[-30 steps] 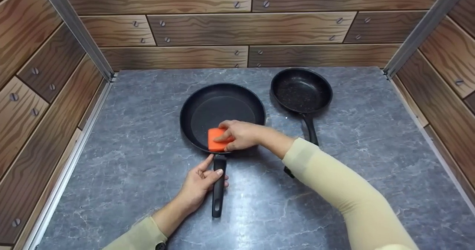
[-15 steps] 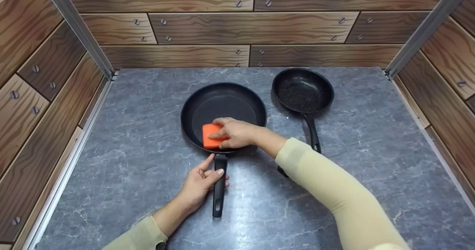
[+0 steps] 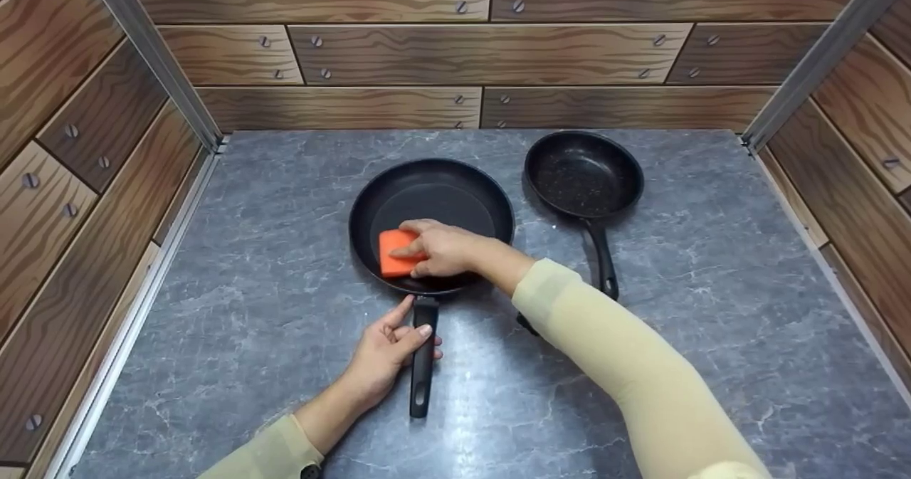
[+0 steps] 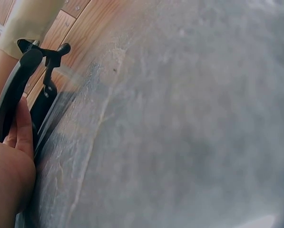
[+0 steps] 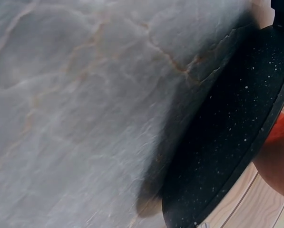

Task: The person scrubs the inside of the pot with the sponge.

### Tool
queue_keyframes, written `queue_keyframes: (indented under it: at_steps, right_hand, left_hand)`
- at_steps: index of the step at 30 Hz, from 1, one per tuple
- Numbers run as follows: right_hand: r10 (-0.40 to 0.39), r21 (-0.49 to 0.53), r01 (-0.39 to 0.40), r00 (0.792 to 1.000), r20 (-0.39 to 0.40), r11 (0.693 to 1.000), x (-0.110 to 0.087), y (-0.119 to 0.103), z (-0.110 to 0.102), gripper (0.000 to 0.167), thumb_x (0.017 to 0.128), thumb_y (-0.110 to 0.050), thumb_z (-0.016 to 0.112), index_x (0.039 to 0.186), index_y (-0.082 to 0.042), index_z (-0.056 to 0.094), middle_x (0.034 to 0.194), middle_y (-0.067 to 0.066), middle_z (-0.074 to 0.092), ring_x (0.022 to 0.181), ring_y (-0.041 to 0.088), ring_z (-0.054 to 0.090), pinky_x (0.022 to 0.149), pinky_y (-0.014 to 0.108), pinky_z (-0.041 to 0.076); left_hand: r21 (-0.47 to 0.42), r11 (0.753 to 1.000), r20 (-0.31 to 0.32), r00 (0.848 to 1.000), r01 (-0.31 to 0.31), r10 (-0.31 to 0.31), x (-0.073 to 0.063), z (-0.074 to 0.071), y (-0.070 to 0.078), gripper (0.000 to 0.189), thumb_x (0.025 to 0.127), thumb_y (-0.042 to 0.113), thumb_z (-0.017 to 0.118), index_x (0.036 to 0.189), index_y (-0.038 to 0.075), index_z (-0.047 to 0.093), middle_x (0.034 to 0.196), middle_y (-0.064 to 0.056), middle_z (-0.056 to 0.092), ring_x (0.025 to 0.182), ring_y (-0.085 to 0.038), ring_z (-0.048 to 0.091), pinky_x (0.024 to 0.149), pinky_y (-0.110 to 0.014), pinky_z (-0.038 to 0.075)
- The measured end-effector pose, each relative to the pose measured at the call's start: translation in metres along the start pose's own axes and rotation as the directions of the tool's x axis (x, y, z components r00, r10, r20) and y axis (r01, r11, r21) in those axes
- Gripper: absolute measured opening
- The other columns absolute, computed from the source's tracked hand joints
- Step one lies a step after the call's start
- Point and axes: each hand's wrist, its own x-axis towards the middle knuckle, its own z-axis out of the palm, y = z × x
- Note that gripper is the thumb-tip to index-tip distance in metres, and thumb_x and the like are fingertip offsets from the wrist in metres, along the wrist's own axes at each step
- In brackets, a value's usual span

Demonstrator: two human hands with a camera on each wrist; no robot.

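A large black frying pan (image 3: 455, 191) lies in the middle of the table, its handle (image 3: 421, 386) toward me. My left hand (image 3: 377, 361) holds that handle, thumb on top and fingers under it; the left wrist view shows the hand (image 4: 11, 178) at the handle (image 4: 17, 92). Inside the pan, at the near left part, my right hand (image 3: 448, 250) grips an orange sponge (image 3: 391, 255), fingers spread over it and thumb at its near edge. In the right wrist view the speckled pan wall (image 5: 227, 137) hides most of the sponge (image 5: 280, 127) and hand.
A smaller black frying pan (image 3: 583, 180) rests at the back right, handle (image 3: 603, 258) pointing toward me. The right sleeve (image 3: 605, 344) passes just in front of it. Wood-patterned walls (image 3: 470, 55) enclose the grey marbled table (image 3: 249, 251) at the back and sides.
My right hand has slid the sponge left and a little away from me across the inside of the large pan. The left hand keeps its hold on the handle.
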Motion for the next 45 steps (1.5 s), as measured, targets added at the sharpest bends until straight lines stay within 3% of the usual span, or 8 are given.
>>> queue_keyframes:
  at_steps: [8, 14, 24, 34, 45]
  right_hand:
    - [0.028, -0.006, -0.028, 0.999, -0.018, 1.000, 0.012, -0.003, 0.001, 0.052, 0.102, -0.035, 0.072, 0.153, -0.032, 0.059, 0.173, 0.011, 0.028, 0.159, 0.031, 0.025, 0.127, 0.046, 0.030]
    - [0.050, -0.066, -0.052, 0.998, -0.037, 0.996, 0.021, -0.004, 0.004, 0.054, 0.103, -0.039, 0.070, 0.155, -0.035, 0.056, 0.173, 0.013, 0.028, 0.158, 0.034, 0.027, 0.128, 0.047, 0.028]
    - [0.114, -0.131, -0.125, 0.990, -0.087, 0.983, 0.033, -0.001, 0.005, 0.057, 0.108, -0.050, 0.057, 0.162, -0.034, 0.046, 0.173, 0.018, 0.024, 0.159, 0.037, 0.023, 0.131, 0.052, 0.019]
    - [0.192, -0.168, -0.216, 0.970, -0.148, 0.962, 0.037, 0.010, 0.002, 0.059, 0.110, -0.054, 0.049, 0.165, -0.033, 0.040, 0.174, 0.018, 0.022, 0.161, 0.035, 0.020, 0.131, 0.053, 0.020]
    - [0.300, -0.142, -0.327, 0.936, -0.184, 0.934, 0.034, 0.027, -0.003, 0.060, 0.110, -0.055, 0.048, 0.166, -0.034, 0.038, 0.174, 0.019, 0.020, 0.161, 0.037, 0.019, 0.131, 0.052, 0.017]
  left_hand:
    - [-0.014, 1.000, -0.003, 1.000, -0.004, 0.004, -0.001, 0.000, -0.003, 0.086, 0.104, 0.003, 0.066, 0.167, -0.005, 0.007, 0.093, -0.012, 0.078, 0.079, -0.019, 0.078, 0.078, -0.033, 0.066]
    - [-0.025, 1.000, -0.008, 1.000, 0.002, -0.002, -0.002, 0.001, -0.005, 0.085, 0.104, 0.002, 0.065, 0.167, -0.005, 0.008, 0.093, -0.014, 0.077, 0.079, -0.020, 0.078, 0.079, -0.035, 0.066]
    - [-0.019, 1.000, -0.005, 1.000, -0.012, 0.012, -0.001, 0.002, -0.003, 0.087, 0.104, 0.004, 0.067, 0.167, -0.006, 0.008, 0.094, -0.016, 0.078, 0.079, -0.021, 0.079, 0.079, -0.036, 0.066]
    - [-0.005, 1.000, -0.013, 1.000, -0.010, 0.010, 0.001, 0.004, 0.000, 0.087, 0.103, 0.003, 0.068, 0.167, -0.006, 0.010, 0.094, -0.016, 0.078, 0.077, -0.020, 0.078, 0.075, -0.031, 0.066]
    - [0.002, 1.000, -0.033, 0.999, -0.007, 0.007, 0.001, 0.001, 0.001, 0.086, 0.103, 0.003, 0.068, 0.166, -0.006, 0.011, 0.094, -0.017, 0.078, 0.076, -0.020, 0.078, 0.074, -0.030, 0.066]
